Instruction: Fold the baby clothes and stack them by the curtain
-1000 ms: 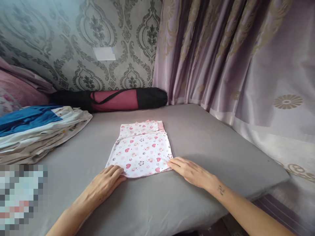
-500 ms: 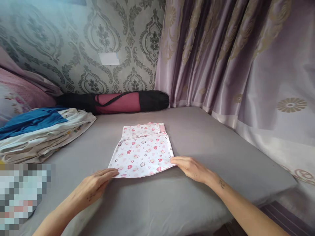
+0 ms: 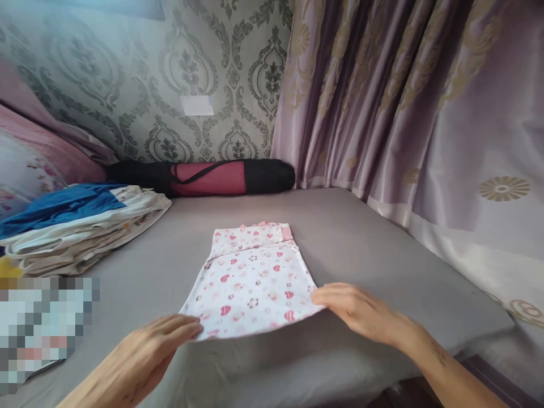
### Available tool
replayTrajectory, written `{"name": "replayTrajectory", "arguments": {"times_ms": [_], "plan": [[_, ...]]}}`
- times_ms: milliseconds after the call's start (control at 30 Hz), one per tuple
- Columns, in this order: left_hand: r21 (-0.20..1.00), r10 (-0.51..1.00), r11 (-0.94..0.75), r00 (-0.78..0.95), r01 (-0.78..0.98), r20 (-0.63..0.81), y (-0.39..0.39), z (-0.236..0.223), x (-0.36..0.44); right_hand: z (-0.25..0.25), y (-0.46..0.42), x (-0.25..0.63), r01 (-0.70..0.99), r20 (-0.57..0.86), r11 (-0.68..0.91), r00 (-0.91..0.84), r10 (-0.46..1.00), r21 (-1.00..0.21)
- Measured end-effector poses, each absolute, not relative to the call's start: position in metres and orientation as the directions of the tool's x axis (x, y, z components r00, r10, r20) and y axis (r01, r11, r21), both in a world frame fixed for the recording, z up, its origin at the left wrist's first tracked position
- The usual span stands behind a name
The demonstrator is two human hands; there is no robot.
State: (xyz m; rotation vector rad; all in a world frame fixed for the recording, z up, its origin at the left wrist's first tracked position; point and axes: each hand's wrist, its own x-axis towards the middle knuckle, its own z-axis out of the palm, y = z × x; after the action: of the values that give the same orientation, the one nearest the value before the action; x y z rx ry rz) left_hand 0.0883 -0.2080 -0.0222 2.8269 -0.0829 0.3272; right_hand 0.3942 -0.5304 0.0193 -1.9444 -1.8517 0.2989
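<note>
– On the grey-covered surface (image 3: 361, 243), middle of the view: one printed garment (image 3: 255, 289), white with pink hearts and small flowers. How does it lie?

– Spread flat at its far end, where a strip is folded over toward the person. A patch of plain pink shows at the far right corner. The near edge is raised a little, shadow under it.

– Left hand (image 3: 157, 345)?

– At the near left corner. Fingers together, laid over the cloth's edge, nearly closed on it. Thumb out of sight, so how tightly it pinches I cannot tell.

– Right hand (image 3: 357, 311)?

– At the near right corner, fingertips brought in on the edge, little gap visible. Cloth is held there; thumb hidden here too. The edge sags slightly between the two hands.

– Surroundings, left side?

– Stack of folded cloth (image 3: 97, 238), mostly cream and beige, well apart from the garment. Blue cloth (image 3: 72, 207) on top. Behind it, floral pink bedding (image 3: 51, 153). Nearer the person, a pixelated patch (image 3: 42, 328); contents unreadable.

– Far side?

– Long black-and-maroon bag (image 3: 208, 180) with a strap, lying along the patterned wall (image 3: 238, 34). Mauve curtain (image 3: 361, 85) with gold motifs hangs at the right.
</note>
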Motion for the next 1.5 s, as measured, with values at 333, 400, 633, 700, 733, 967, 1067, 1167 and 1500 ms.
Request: {"name": "replayTrajectory", "arguments": {"times_ms": [333, 400, 633, 700, 733, 967, 1067, 1167, 1500], "plan": [[0.84, 0.588, -0.442, 0.809, 0.314, 0.006, -0.201, -0.028, 0.093, 0.01, -0.517, 0.397, 0.647, 0.018, -0.309, 0.446, 0.895, -0.697], [0.919, 0.688, -0.258, 0.724, 0.3, -0.043, -0.197, -0.017, 0.114, 0.01, -0.498, 0.406, 0.523, 0.05, -0.308, 0.562, 0.826, -0.794], [0.955, 0.862, -0.214, 0.499, 0.205, 0.086, -0.168, -0.018, 0.208, -0.018, -0.413, 0.448, 0.428, 0.198, -0.309, 0.8, 0.566, -0.849], [0.902, 0.863, -0.337, 0.472, 0.27, 0.181, -0.154, -0.029, 0.233, -0.026, -0.389, 0.459, 0.508, 0.267, -0.444, 0.824, 0.5, -0.738], [0.866, 0.859, -0.39, 0.463, 0.313, 0.219, -0.147, -0.035, 0.244, -0.03, -0.379, 0.464, 0.535, 0.289, -0.514, 0.826, 0.483, -0.67], [0.779, 0.909, -0.288, 0.415, 0.557, 0.039, -0.117, -0.066, 0.275, -0.056, -0.353, 0.489, 0.438, 0.051, -0.777, 0.882, 0.468, -0.451], [0.821, 0.892, -0.179, 0.442, 0.542, -0.098, -0.116, -0.064, 0.262, -0.058, -0.357, 0.495, 0.417, -0.009, -0.755, 0.872, 0.489, -0.505], [0.837, 0.828, -0.171, 0.536, 0.521, -0.164, -0.121, -0.061, 0.247, -0.056, -0.361, 0.493, 0.447, 0.0, -0.738, 0.856, 0.518, -0.506], [0.291, 0.513, -0.847, 0.827, 0.444, 0.231, -0.149, -0.071, 0.235, -0.059, -0.359, 0.477, 0.484, 0.179, -0.773, 0.874, 0.452, -0.411]]}}
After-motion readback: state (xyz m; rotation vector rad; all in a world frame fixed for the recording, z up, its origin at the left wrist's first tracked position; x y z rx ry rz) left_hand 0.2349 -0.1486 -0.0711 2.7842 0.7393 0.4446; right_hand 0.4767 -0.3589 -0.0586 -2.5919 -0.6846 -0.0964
